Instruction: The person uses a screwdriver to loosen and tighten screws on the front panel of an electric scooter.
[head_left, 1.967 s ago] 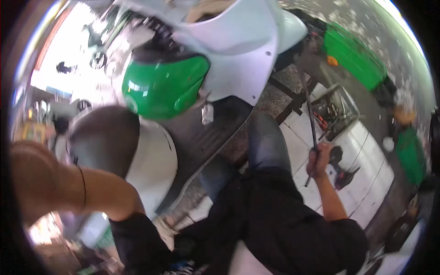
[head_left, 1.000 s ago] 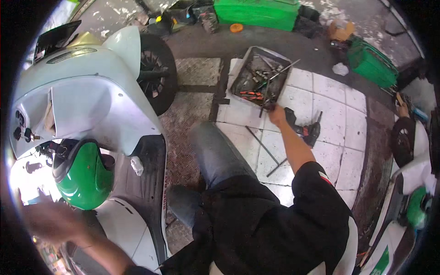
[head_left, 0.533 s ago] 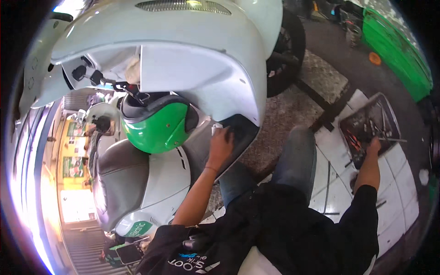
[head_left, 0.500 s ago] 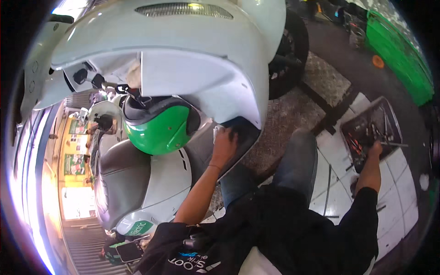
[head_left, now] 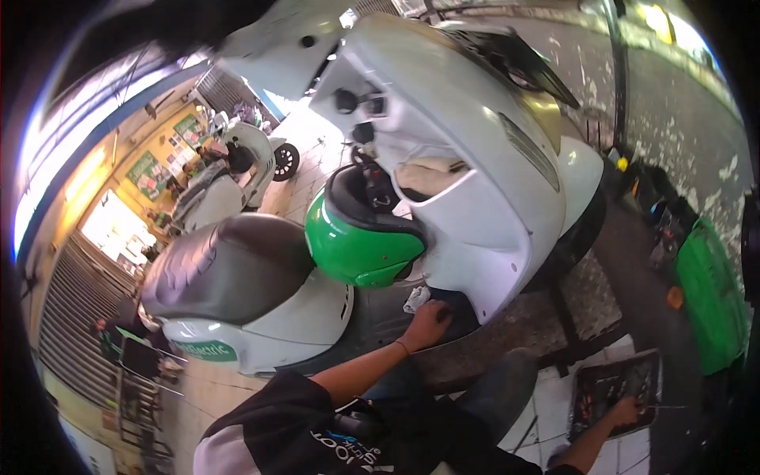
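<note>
Curling over matte footboard [head_left: 380, 321], beside crumpled white wad [head_left: 416, 298]: left hand [head_left: 429, 325], grasp indiscernible. At rectangular tray [head_left: 659, 378] of jumbled tools [head_left: 606, 390]: right hand [head_left: 625, 412], grasp likewise indiscernible. Helmet [head_left: 356, 247]: glossy, rounded, green.

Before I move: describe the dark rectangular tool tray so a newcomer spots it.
From the large white scooter, go to the white floor tiles at lower right. There rests the dark rectangular open tray of loose tools, the bare right hand over it. Unlike the bulky green box up and right, it is dark and low.
</note>
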